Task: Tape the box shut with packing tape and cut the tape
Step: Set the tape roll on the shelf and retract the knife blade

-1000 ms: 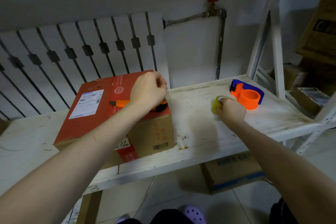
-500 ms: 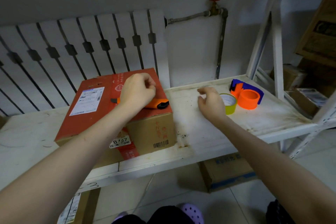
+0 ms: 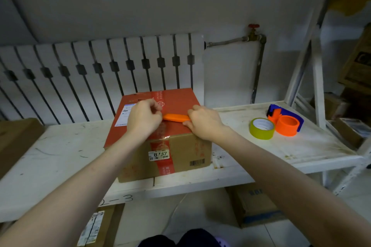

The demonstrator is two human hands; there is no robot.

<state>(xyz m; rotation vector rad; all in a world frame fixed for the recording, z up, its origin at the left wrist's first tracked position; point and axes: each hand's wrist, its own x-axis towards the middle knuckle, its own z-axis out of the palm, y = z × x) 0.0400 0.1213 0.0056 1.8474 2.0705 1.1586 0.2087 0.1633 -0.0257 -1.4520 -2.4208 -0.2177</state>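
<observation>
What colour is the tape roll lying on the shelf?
Yellow-green tape roll, white inside; the head view shows it clearly.

Forearms (image 3: 96,166) bare to frame edge; L hand (image 3: 143,119) & R hand (image 3: 204,123) bare. Dark trousers (image 3: 197,236) at btm; lilac clog (image 3: 220,243) w/ holes.

The one camera, worn on the head, looked forward and down from over the near edge of the counter (image 3: 56,152), facing the radiator (image 3: 80,70) on the wall (image 3: 226,78) behind its far edge. It sat near, so both forearms (image 3: 90,168) ran in from the lower corners toward the box (image 3: 176,102) at mid-frame, with floor (image 3: 150,216) showing below.
</observation>
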